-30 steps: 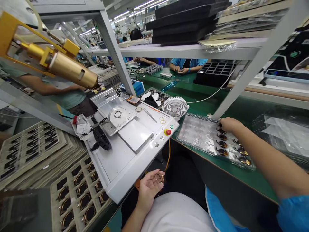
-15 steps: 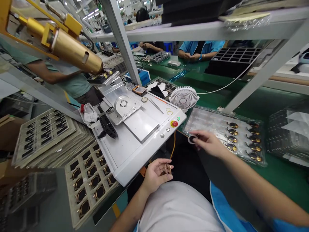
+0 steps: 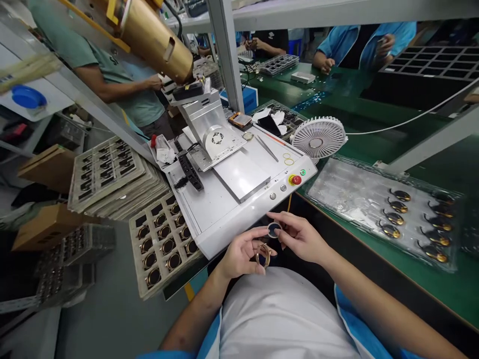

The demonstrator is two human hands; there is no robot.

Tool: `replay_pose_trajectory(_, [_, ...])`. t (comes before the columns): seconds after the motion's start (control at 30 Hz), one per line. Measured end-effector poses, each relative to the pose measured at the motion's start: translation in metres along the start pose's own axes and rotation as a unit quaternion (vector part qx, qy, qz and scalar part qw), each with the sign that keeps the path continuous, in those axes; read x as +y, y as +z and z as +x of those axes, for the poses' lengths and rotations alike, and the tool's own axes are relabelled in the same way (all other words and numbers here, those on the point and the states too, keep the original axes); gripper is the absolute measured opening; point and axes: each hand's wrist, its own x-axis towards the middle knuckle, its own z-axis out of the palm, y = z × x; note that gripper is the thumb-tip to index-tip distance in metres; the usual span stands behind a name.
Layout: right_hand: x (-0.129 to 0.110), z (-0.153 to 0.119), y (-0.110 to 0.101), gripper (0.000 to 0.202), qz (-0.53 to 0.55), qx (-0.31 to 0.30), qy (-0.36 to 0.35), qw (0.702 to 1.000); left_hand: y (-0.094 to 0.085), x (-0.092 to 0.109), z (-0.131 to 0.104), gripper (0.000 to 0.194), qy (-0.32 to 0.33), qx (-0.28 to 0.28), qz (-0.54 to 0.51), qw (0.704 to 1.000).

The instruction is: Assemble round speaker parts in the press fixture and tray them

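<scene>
My left hand is closed around a gold watch case, a ring with its opening facing up. Between the thumb and fingers of my right hand is a small round disc with a dark centre and pale rim. The disc is just above the watch case, close to my left fingertips; whether they touch it I cannot tell. Both hands are in front of my body, by the front edge of a white machine base.
A gold cylinder overhangs a metal fixture. A red button and white fan stand to the right. A clear tray holds round parts; another tray holds watch cases. Co-workers sit across the green bench.
My right hand has moved left, away from the clear tray, bringing the disc beside my left hand. The watch case shows more plainly in my left hand, and the view has shifted.
</scene>
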Motion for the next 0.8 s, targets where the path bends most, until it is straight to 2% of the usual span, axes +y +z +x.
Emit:
replay_pose_trajectory(0.1, [-0.003, -0.001, 0.003, 0.031, -0.007, -0.015, -0.013, 1.0, 0.001, 0.001, -0.001, 0.092, 0.002, -0.004, -0.015, 1.0])
replay_pose_trajectory(0.27, [-0.001, -0.003, 0.008, 0.017, 0.005, 0.011, -0.023, 1.0, -0.002, -0.001, 0.0, 0.082, -0.003, 0.032, -0.066, 0.997])
replay_pose_trajectory(0.4, [0.003, -0.005, 0.014, 0.016, -0.032, 0.026, -0.042, 0.998, -0.004, -0.007, -0.003, 0.087, -0.028, 0.019, -0.076, 0.997])
replay_pose_trajectory(0.53, [0.001, -0.002, 0.012, 0.015, -0.069, 0.059, -0.07, 0.993, -0.005, -0.012, -0.002, 0.091, -0.031, 0.047, -0.055, 0.997])
replay_pose_trajectory(0.6, [-0.004, 0.01, 0.006, 0.014, -0.062, 0.061, -0.073, 0.994, -0.004, -0.013, -0.001, 0.092, -0.022, 0.066, -0.047, 0.996])
replay_pose_trajectory(0.67, [-0.008, 0.032, -0.002, 0.011, -0.054, 0.077, -0.053, 0.994, -0.002, -0.013, 0.0, 0.092, -0.01, 0.077, -0.039, 0.996])
replay_pose_trajectory(0.8, [-0.014, 0.101, -0.02, 0.015, -0.065, 0.195, 0.037, 0.978, 0.003, -0.007, -0.001, 0.097, 0.023, 0.093, -0.006, 0.995])
